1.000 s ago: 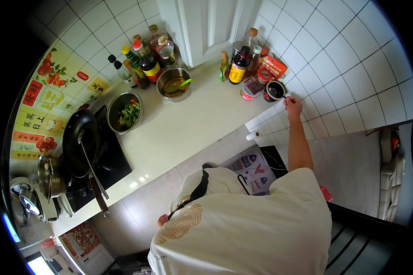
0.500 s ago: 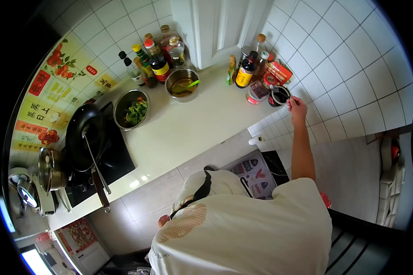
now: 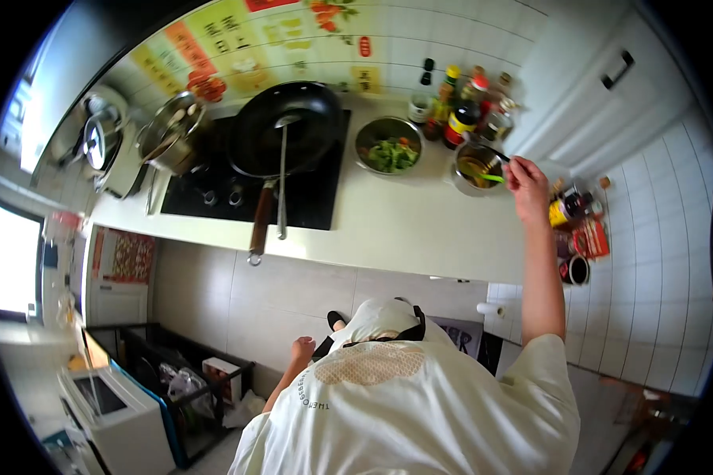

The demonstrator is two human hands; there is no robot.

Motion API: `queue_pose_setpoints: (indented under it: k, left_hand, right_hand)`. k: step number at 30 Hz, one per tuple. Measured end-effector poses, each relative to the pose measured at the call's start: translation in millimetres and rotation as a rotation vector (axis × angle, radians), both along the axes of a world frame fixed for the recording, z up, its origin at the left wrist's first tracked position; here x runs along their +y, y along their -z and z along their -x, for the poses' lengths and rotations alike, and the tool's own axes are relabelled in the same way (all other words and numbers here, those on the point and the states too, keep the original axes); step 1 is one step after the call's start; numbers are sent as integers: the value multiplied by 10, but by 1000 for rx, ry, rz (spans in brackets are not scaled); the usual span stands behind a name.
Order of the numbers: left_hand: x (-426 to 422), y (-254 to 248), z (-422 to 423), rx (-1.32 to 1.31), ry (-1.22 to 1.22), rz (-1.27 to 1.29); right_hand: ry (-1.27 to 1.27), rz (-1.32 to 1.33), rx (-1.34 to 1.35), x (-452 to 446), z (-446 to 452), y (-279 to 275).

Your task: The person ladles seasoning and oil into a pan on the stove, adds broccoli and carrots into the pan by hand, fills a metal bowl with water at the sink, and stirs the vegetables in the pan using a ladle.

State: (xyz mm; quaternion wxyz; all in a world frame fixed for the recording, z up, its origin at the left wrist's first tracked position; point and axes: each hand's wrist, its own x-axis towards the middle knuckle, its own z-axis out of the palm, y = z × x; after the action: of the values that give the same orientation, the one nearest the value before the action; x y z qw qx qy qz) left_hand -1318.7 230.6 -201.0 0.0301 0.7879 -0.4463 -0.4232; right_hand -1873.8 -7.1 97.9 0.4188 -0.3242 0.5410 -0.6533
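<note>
My right hand [image 3: 526, 180] is closed on a small dark spoon [image 3: 497, 154], whose end reaches over the metal bowl [image 3: 459, 180]. In that bowl lies yellowish liquid with a bright green utensil [image 3: 492, 177] resting at its rim. My left hand [image 3: 302, 347] hangs low by my waist, fingers curled, with nothing visible in it. Left of the liquid stands another metal bowl holding chopped green vegetables [image 3: 390, 155] with some orange-red pieces. An open dark jar [image 3: 576, 270] is at the right end of the counter.
A black wok [image 3: 253, 119] sits on the cooktop [image 3: 317, 207], a long metal ladle [image 3: 283, 182] lying across it. Sauce bottles [image 3: 463, 119] stand behind the bowls. Farther left is a metal pot [image 3: 174, 138]. More bottles and a red packet [image 3: 590, 239] crowd the right wall.
My right hand has moved with the spoon from the dark jar over to the bowl of liquid. The view has turned left, showing more of the cooktop side. My left hand shows more fully.
</note>
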Motion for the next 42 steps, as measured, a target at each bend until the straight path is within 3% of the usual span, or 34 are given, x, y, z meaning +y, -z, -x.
queue_pose_setpoints:
  k: [3,8,9,12,13,14,16,18,22,25,28,30,32,33,36,39,42]
  left_hand:
    - [148,-195,-71,-1,-70,4]
    - [645,-204,-382,-24,-224,-45]
    - [739,-235,-413,-54,-253,-72]
    - [1310,488,-800,121,-505,-150]
    - [1327,408,-770,125,-515,-150]
    - [1392,306,-717,13,-477,-155]
    - [1486,336,-741,-95,-442,-163]
    - [1528,345,-762,89,-788,-163]
    - [1387,253,-727,73,-678,-138]
    - [1165,192,-730,59,-602,-138]
    - [937,148,-792,43,-459,-51]
    - [790,128,-799,16,-476,14]
    - [723,183,-905,26,-391,21]
    - [658,254,-983,38,-317,30]
    - [594,683,-1177,-53,-92,-12]
    - [395,745,-1187,-48,6,-46]
    - [182,753,-1138,-40,90,-58]
  right_hand:
    - [-234,28,-58,-708,-710,-16]
    - [-353,-50,31,-1683,-1916,131]
    - [-343,-55,109,-1850,-2120,193]
    - [-271,1,508,-2178,-2666,289]
    - [-259,73,623,-2306,-2784,404]
    - [-192,272,948,-2448,-2856,560]
    - [-241,426,1194,-2453,-3000,546]
    - [-317,432,1264,-2478,-3065,548]
    - [-412,524,1324,-2506,-3062,578]
    - [-349,568,1352,-2442,-3030,536]
    - [-337,456,1364,-2311,-3004,554]
    - [-217,424,1274,-2264,-2959,528]
    - [-214,95,529,-2132,-2827,527]
    - [-210,48,282,-1993,-2721,527]
    - [-175,-26,-188,-1318,-2185,484]
    - [-34,48,-283,-488,-1413,615]
    - [346,71,-210,408,-496,694]
